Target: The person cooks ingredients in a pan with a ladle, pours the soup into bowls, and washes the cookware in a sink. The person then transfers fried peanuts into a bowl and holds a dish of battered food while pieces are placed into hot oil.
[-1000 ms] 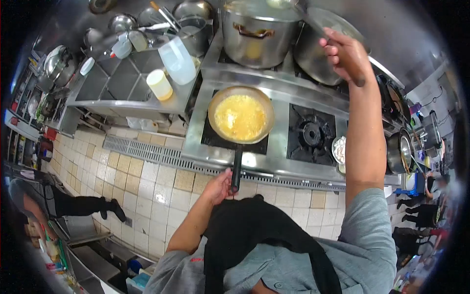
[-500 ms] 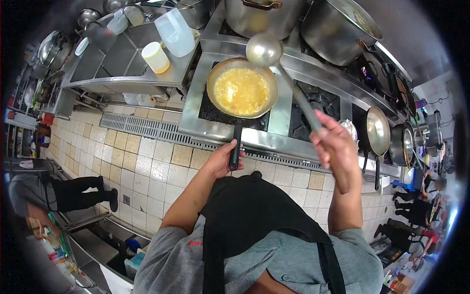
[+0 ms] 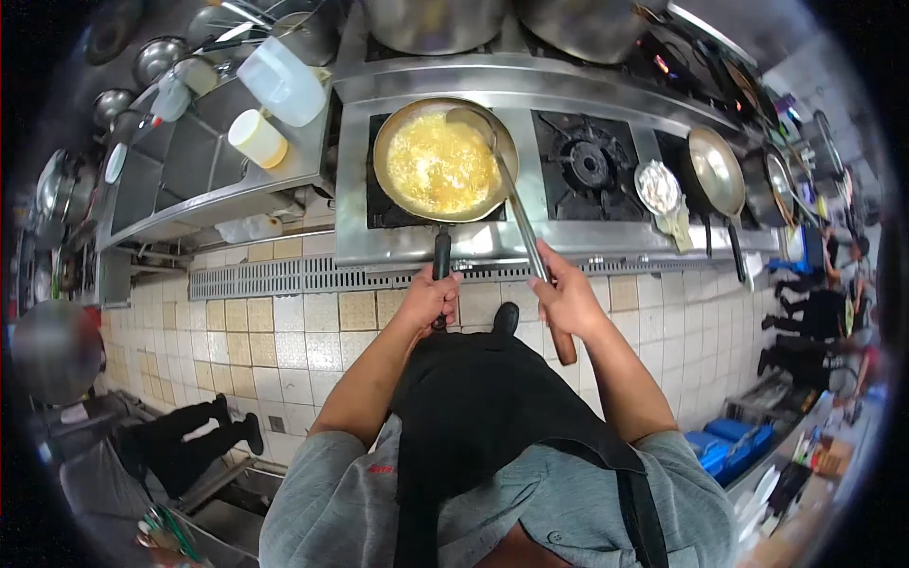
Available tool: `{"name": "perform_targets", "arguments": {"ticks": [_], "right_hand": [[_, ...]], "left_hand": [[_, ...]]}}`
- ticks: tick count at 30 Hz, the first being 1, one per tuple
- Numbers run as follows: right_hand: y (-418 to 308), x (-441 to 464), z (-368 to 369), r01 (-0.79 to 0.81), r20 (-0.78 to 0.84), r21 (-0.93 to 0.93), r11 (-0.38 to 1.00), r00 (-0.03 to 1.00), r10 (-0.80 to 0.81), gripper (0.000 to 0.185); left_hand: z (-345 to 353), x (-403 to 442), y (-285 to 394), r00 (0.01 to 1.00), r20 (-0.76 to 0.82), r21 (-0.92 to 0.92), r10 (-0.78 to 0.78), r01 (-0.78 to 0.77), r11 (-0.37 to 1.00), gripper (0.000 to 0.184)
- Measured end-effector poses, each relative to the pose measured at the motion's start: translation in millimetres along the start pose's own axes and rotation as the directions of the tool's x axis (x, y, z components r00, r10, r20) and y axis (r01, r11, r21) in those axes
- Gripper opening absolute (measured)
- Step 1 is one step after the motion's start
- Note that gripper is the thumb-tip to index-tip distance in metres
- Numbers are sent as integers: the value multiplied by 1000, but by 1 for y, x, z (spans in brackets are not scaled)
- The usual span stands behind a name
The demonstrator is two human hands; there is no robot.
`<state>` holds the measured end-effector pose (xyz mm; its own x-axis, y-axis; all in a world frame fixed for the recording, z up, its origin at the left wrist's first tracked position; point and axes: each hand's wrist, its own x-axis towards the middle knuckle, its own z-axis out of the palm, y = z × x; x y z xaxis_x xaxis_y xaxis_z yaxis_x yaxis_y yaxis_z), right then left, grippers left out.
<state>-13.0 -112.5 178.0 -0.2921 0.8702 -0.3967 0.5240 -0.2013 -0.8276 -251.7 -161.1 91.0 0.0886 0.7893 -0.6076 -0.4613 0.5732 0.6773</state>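
Note:
My left hand (image 3: 431,297) is wrapped round the black handle of a frying pan (image 3: 383,180) that rests on the left burner. Yellow egg mixture (image 3: 436,166), runny with pale set patches, covers the pan's bottom. In my right hand (image 3: 565,295) is a long-handled metal ladle (image 3: 519,213), gripped near its brown handle end. The bowl of the ladle dips into the egg at the pan's far right side, partly sunk in it.
Right of the pan is a bare burner (image 3: 591,165), then a small bowl of white stuff (image 3: 658,187) and another frying pan (image 3: 717,170). Large pots (image 3: 431,24) stand behind. A plastic jug (image 3: 281,83) and a yellowish container (image 3: 258,139) sit at the left sink. A person (image 3: 194,445) stands at lower left.
My right hand has brought the ladle down from above the stove into the egg. My left hand still holds the pan handle. The view has shifted, and the pan now appears further left.

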Motion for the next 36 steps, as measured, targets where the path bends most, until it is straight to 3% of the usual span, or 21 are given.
{"name": "perform_targets", "arguments": {"ticks": [2,3,10,12,14,15,16,18,20,24,26,27,28,30,32,34,36], "right_hand": [[0,-28,12,-61,75,281,958,996,41,61],[-6,-44,10,-140,87,327,935,989,117,61],[4,-111,15,-43,-231,188,981,969,87,60],[6,-132,18,-90,-237,281,955,958,160,61],[13,-156,18,-110,-66,643,758,978,197,63],[11,-171,18,-94,-44,766,635,979,198,54],[15,-187,14,-80,-67,776,626,976,207,54],[31,-222,2,-44,9,980,193,984,176,47],[48,-259,-11,9,-28,995,97,981,193,42],[75,-341,-35,110,-150,980,165,956,252,46],[91,-378,-47,126,-248,916,381,924,290,51],[93,-395,-56,58,-256,878,475,895,365,55],[102,-408,-61,75,-276,881,467,883,380,55],[117,-430,-70,-25,-458,619,785,800,387,57],[130,-447,-80,-113,-513,540,834,741,433,56],[154,-460,-84,-290,-719,51,956,654,236,54],[164,-472,-86,-298,-727,77,951,636,258,57]], "left_hand": [[-10,-7,-2,998,48,24,-31,30,999,20],[-13,-13,0,997,60,49,-45,42,998,20],[7,-52,4,964,217,225,-154,104,969,18],[20,-58,-2,951,258,277,-170,96,956,18],[40,-63,-8,940,281,345,-195,90,934,19],[49,-64,-15,932,298,364,-209,91,927,19],[57,-64,-24,924,312,383,-223,93,919,20],[80,-68,-41,906,337,423,-256,97,901,21],[106,-75,-58,882,373,434,-289,110,894,20],[156,-94,-95,824,413,467,-387,172,867,16],[182,-104,-114,790,432,461,-436,222,859,17],[195,-108,-124,774,441,482,-455,223,847,17],[208,-112,-134,756,453,499,-472,224,837,17],[232,-118,-151,724,468,530,-506,228,817,17],[257,-121,-166,694,498,584,-520,175,793,18],[284,-122,-178,662,515,618,-544,153,771,18],[309,-119,-189,628,529,655,-571,127,745,19]]}}
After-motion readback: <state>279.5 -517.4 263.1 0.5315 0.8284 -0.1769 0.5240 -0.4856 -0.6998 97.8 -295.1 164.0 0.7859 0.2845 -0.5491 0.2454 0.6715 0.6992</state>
